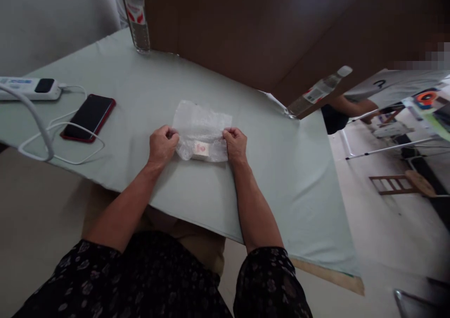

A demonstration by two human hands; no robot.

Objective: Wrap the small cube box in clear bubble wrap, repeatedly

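Note:
A translucent sheet of bubble wrap lies on the pale green tablecloth. Near its front edge sits a small whitish box with a red mark on top, within the outline of the wrap. At the wrap's left edge, my left hand is closed, pinching the plastic between thumb and fingers. My right hand pinches the opposite edge, also closed. Neither hand touches the box.
On the left lie a dark phone in a red case, a white cable and a power strip. Two plastic bottles stand by a brown panel. A person's arm shows beyond it, right.

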